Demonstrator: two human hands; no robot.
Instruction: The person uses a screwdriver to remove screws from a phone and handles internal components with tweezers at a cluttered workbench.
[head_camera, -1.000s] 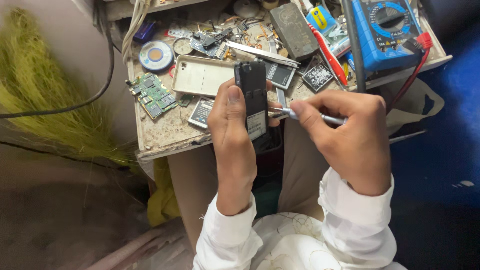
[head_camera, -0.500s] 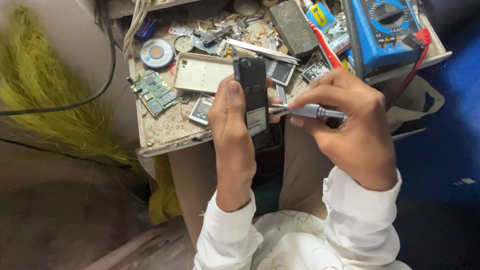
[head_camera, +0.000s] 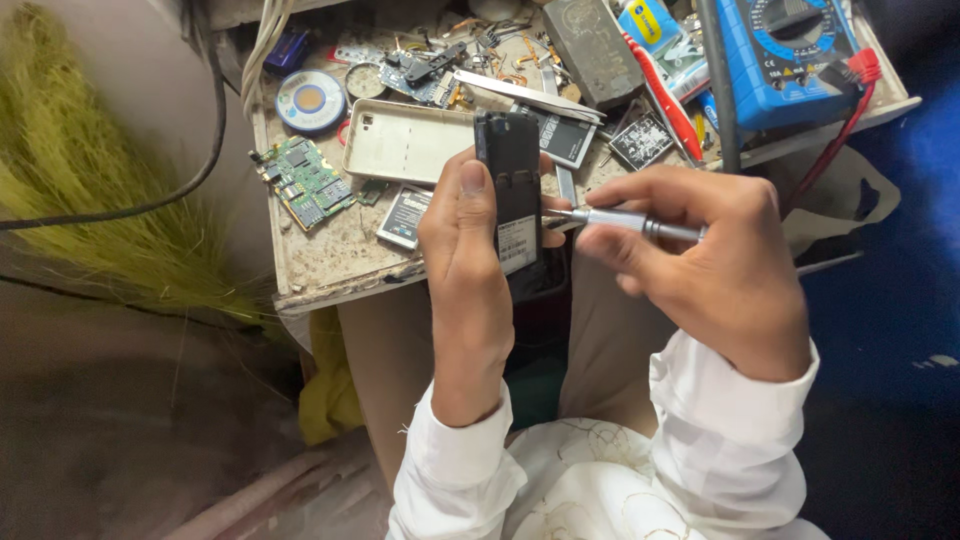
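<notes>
Setting: cluttered, dusty tabletop (head_camera: 330, 262) fills the upper half of the frame, a yellow-green broom (head_camera: 90, 200) at left.
Hidden: I cannot read the phone's lower end behind my left thumb; the screwdriver's tip is too small to make out where it meets the phone.
Left hand (head_camera: 470, 240): wrapped around a dark phone (head_camera: 510, 190) at frame centre.
Phone axis: long axis runs up-down, top toward the tabletop clutter.
Right hand (head_camera: 720, 265): pinching a silver screwdriver (head_camera: 625, 222), lying level, tip pointing left at the phone's right edge.
Change: screwdriver has levelled and moved in closer to the phone.
Nearby: green circuit board (head_camera: 300, 182), beige back cover (head_camera: 405, 140), blue multimeter (head_camera: 790, 50).
</notes>
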